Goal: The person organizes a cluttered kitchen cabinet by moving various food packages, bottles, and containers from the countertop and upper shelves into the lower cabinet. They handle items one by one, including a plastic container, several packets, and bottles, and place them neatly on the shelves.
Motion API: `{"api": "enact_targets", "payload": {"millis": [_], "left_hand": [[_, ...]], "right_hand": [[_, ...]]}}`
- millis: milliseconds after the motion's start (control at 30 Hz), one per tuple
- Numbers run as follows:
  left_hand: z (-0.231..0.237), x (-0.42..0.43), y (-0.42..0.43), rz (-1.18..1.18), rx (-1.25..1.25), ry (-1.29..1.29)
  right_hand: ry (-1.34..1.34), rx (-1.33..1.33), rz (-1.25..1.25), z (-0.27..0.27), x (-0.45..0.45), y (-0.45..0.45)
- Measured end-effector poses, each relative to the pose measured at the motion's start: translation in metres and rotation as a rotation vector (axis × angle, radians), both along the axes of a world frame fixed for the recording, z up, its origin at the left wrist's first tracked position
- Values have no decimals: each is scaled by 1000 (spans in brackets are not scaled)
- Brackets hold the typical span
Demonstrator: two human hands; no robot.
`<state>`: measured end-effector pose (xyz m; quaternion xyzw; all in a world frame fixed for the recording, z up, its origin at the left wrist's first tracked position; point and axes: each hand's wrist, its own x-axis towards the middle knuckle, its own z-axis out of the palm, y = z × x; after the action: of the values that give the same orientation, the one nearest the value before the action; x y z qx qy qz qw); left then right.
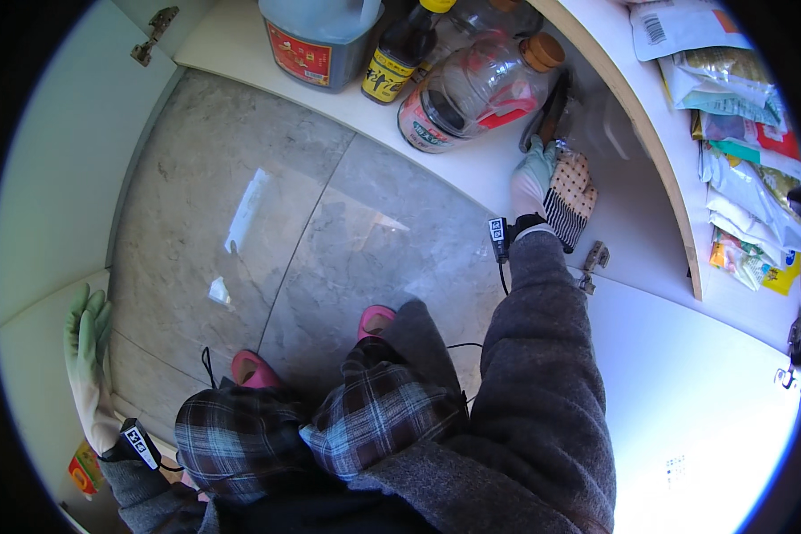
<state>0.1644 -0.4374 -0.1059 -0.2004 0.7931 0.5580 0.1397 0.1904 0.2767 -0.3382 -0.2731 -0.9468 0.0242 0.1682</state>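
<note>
My right hand (532, 175), in a pale green and white glove, reaches into the low cabinet. Its fingertips meet a dark, long curved object (553, 110), and whether they grip it cannot be made out. Beside that hand lies a cloth mitt (572, 190) with polka dots and stripes. A large clear plastic jug (477, 93) with a cork-coloured cap leans close by. Far to the left, my left hand (88, 354), gloved alike, is held with fingers extended against or near a white cabinet door (47, 200); nothing is in it.
On the cabinet shelf (240, 57) stand a big jug with a red label (317, 50) and a dark bottle with a yellow label (400, 57). Stacked packets (741, 140) fill the right side. An opened white door (681, 374) extends at lower right. Grey tiles (240, 147) cover the floor.
</note>
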Motion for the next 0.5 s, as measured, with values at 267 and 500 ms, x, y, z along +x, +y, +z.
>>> {"api": "enact_targets", "payload": {"millis": [267,500], "left_hand": [[-4,-4,-4,-45,25,-5],[-17,-10,-20,-130,39,-35]], "right_hand": [[27,-91,-65,-3,-1,7],[-295,242,138,24,-6,-34]]}}
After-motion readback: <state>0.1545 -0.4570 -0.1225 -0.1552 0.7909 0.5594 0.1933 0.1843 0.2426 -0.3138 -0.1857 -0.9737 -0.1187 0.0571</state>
